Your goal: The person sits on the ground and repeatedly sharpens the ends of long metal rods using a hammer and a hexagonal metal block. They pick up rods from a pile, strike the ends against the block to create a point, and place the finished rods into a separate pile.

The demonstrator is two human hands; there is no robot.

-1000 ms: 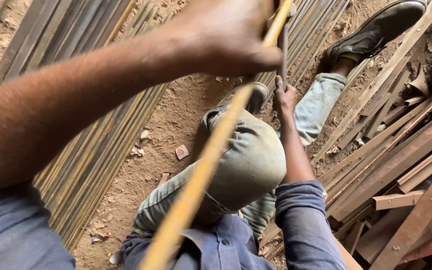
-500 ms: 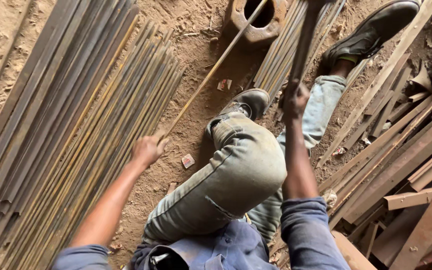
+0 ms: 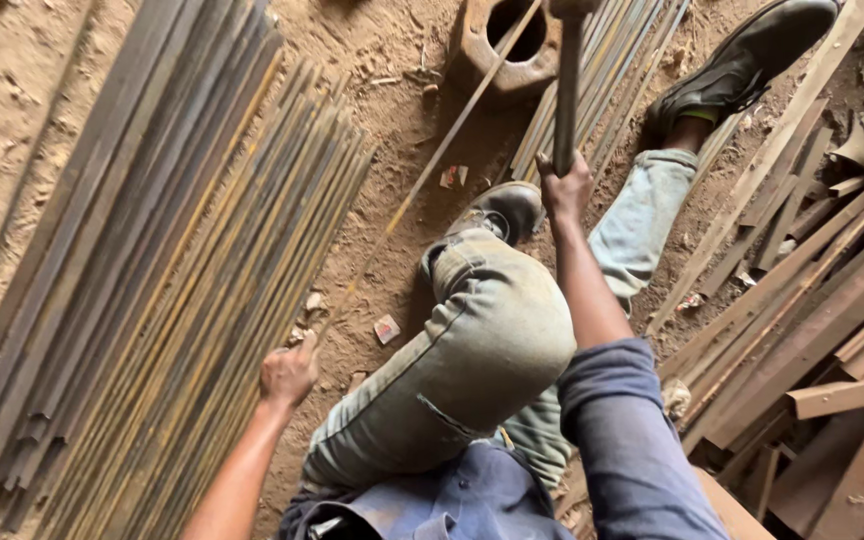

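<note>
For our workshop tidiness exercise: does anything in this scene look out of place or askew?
Yes. Small scraps lie loose on the dirt floor beside the neat rod stack, and the wooden planks at right lie jumbled at crossing angles.

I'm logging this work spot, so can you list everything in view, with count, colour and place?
Thin rod: one, yellowish, slanting from the left hand to the ring.
Hammer: one, dark handle, upright at top centre.
Metal ring block: one, rusty, top centre.
Bars: a large pile, grey and yellowish, left.
Wooden planks: many, brown, right.
Dirt floor: brown.
Shoes: two, dark.
Left hand: on the rod.
Right hand: on the hammer.
</note>
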